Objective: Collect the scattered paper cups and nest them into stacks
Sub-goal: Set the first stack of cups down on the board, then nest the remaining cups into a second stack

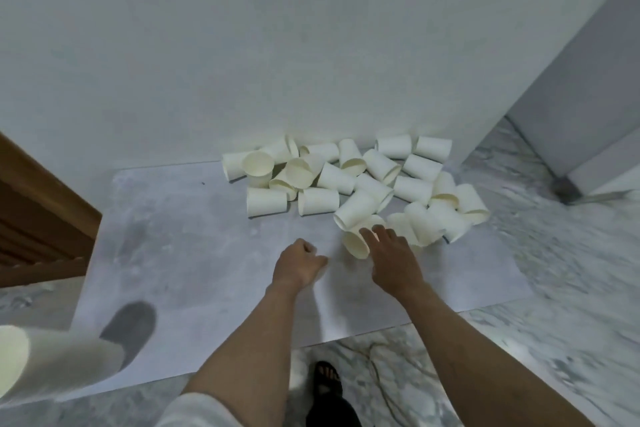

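Paper cups (349, 180), plain off-white with rolled rims, are seen heaped on a pale grey sheet (180, 229) against the foot of a white wall (277, 45); most lie tipped on their sides, mouths turned various ways, many touching or overlapping. One cup (356, 241) lies on its side at the near edge of the heap, mouth toward the camera. The right hand (393, 256) is stretched over it, fingers straight and spread, fingertips touching its side. The left hand (299, 263) is held just beside it, fingers curled in, nothing visibly held. A blurred stack of cups (52, 360) is noted at lower left.
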Available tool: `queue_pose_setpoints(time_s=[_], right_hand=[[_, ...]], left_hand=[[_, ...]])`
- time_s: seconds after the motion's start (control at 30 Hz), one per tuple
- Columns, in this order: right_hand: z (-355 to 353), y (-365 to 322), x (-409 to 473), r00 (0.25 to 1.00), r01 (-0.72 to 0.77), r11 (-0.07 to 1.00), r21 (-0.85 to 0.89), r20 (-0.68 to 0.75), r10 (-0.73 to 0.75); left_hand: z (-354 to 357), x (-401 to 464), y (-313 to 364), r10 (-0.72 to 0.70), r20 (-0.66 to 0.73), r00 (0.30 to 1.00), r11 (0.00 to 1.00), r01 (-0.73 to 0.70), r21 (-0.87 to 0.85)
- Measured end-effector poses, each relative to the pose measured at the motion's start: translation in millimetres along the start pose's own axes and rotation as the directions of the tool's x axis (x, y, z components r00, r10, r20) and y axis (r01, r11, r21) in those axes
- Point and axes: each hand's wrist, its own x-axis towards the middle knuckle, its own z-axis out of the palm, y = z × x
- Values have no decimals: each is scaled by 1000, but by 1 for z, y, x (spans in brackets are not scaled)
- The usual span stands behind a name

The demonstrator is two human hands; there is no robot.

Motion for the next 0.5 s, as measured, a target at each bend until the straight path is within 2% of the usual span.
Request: queue_pose_setpoints(time_s=[0.1,0.23,0.37,0.43,0.47,0.5], right_hand=[[6,25,21,997,67,997,-34,41,-66],[21,33,46,972,222,974,-56,93,-216],[34,29,53,947,320,944,-77,48,-317],[36,24,46,931,346,938,8,122,-344],[32,21,42,915,367,930,-19,188,-357],[31,19,38,891,423,899,-116,230,-390]], left_hand=[[23,22,29,59,-60,996,996,-55,75],[40,49,63,229,-143,963,953,-192,234],[51,74,97,350,-94,932,861,-281,424],[58,83,110,354,-46,934,831,-291,474],[62,86,117,340,-20,940,816,-284,503],[67,89,123,320,0,948,802,-271,533]])
